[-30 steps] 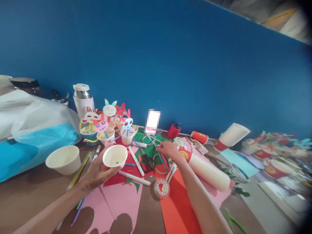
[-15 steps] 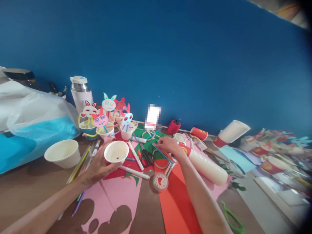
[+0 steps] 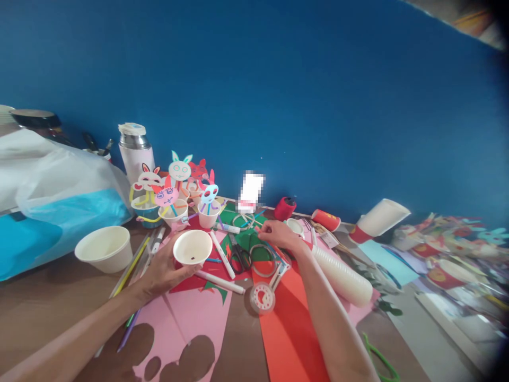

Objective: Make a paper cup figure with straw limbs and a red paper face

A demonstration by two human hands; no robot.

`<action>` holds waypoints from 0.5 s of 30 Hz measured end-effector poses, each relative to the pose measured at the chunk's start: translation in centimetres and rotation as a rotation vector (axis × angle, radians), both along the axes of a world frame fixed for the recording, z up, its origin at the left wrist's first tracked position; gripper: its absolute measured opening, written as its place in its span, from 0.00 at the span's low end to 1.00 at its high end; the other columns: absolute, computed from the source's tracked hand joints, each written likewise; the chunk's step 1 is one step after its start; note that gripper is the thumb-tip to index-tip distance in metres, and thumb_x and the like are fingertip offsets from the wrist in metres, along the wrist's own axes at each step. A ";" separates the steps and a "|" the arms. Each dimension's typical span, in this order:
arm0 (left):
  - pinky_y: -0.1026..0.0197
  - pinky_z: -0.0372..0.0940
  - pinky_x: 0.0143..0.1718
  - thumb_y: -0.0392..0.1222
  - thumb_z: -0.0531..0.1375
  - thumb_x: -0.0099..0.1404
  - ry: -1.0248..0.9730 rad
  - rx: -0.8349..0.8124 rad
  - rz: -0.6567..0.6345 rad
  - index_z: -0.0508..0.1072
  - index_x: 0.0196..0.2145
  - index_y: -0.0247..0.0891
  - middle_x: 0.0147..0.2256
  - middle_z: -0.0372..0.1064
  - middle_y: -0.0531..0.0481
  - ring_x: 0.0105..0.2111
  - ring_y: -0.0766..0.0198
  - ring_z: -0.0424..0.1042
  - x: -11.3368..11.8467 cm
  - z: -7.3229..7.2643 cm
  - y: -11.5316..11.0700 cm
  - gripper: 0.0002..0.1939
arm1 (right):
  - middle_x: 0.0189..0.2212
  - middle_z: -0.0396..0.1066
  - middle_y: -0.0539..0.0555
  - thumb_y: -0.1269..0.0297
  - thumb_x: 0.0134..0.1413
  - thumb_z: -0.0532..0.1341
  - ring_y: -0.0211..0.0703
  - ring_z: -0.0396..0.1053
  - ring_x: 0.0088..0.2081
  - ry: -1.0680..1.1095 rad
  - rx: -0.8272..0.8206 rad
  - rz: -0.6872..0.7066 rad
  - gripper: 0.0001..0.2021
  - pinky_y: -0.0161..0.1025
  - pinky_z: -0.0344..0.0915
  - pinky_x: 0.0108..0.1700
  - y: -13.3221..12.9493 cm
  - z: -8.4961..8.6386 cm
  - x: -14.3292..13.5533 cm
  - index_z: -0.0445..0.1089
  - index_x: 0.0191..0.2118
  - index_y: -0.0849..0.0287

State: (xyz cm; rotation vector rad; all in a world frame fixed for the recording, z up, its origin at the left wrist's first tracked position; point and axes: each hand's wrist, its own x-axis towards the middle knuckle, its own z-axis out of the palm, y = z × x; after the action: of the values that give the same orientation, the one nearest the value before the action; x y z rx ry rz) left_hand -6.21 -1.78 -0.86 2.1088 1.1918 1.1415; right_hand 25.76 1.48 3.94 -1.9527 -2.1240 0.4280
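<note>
My left hand (image 3: 167, 269) is wrapped round a white paper cup (image 3: 192, 248), tilted so that its inside shows, with a small dark spot at the bottom. Over the green paper (image 3: 228, 215), my right hand (image 3: 278, 234) has its fingers drawn together; what they hold, if anything, I cannot make out. Just below that hand lie a thin blue stick (image 3: 281, 255) and a roll of clear tape (image 3: 263, 260). Black scissors (image 3: 240, 258) rest between my hands, beside a white marker (image 3: 222, 255). Closer to me is a second, white-cored tape roll (image 3: 262, 298).
Paper cups with animal faces (image 3: 167, 196) stand behind my left hand. A large paper bowl (image 3: 104, 248) and a plastic bag (image 3: 67, 185) are on the left. Right of my right forearm lies a long stack of cups (image 3: 342, 276). A blue wall (image 3: 254, 95) closes the back.
The view has shifted slightly. My right hand has drawn a little rightward, and less of the blue stick shows beneath it. My left hand still holds the cup.
</note>
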 end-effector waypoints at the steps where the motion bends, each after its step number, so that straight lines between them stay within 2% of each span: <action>1: 0.48 0.64 0.50 0.51 0.62 0.54 -0.001 0.005 -0.007 0.66 0.50 0.39 0.47 0.70 0.42 0.49 0.48 0.68 0.0 0.1 0.0 0.27 | 0.25 0.70 0.49 0.61 0.48 0.60 0.37 0.65 0.28 0.038 0.029 0.002 0.07 0.32 0.55 0.28 0.0 0.4 0.0 0.69 0.28 0.59; 3: 0.50 0.65 0.48 0.50 0.63 0.54 -0.013 -0.005 -0.020 0.65 0.50 0.39 0.46 0.70 0.43 0.47 0.49 0.69 0.1 0.2 -0.1 0.27 | 0.27 0.69 0.49 0.59 0.52 0.57 0.37 0.65 0.29 0.115 0.087 0.014 0.09 0.32 0.57 0.29 -0.1 0.9 -0.5 0.67 0.31 0.59; 5: 0.51 0.67 0.45 0.49 0.63 0.54 -0.030 -0.045 -0.028 0.65 0.51 0.39 0.45 0.71 0.44 0.45 0.50 0.70 0.3 0.2 -0.2 0.28 | 0.28 0.69 0.48 0.57 0.53 0.55 0.36 0.65 0.29 0.311 0.129 0.046 0.10 0.32 0.59 0.30 -0.2 1.1 -1.7 0.64 0.33 0.59; 8: 0.52 0.67 0.45 0.48 0.63 0.54 -0.059 -0.122 -0.050 0.63 0.53 0.39 0.46 0.70 0.44 0.45 0.51 0.70 0.5 0.1 -0.3 0.30 | 0.22 0.64 0.45 0.56 0.47 0.60 0.36 0.63 0.24 0.854 0.132 0.108 0.11 0.33 0.60 0.27 -0.8 1.2 -4.1 0.61 0.30 0.57; 10: 0.52 0.65 0.47 0.47 0.63 0.54 -0.078 -0.147 -0.075 0.62 0.53 0.39 0.48 0.69 0.44 0.47 0.51 0.69 0.7 0.0 -0.3 0.30 | 0.21 0.64 0.45 0.58 0.45 0.63 0.36 0.63 0.24 1.086 0.131 0.135 0.12 0.33 0.62 0.28 -1.4 1.5 -5.5 0.60 0.28 0.56; 15: 0.51 0.63 0.50 0.47 0.64 0.53 -0.061 -0.198 -0.109 0.61 0.53 0.38 0.49 0.68 0.43 0.49 0.50 0.67 0.9 0.1 -0.4 0.30 | 0.23 0.65 0.45 0.60 0.48 0.64 0.34 0.64 0.25 1.303 0.230 0.170 0.10 0.32 0.63 0.29 -3.2 3.0 -7.4 0.62 0.30 0.57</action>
State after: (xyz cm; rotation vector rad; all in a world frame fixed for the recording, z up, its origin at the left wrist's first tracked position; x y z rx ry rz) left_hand -5.32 -2.13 -0.80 1.9512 1.1001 0.9898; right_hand 18.38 -1.71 6.91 -0.8527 -1.3261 1.0456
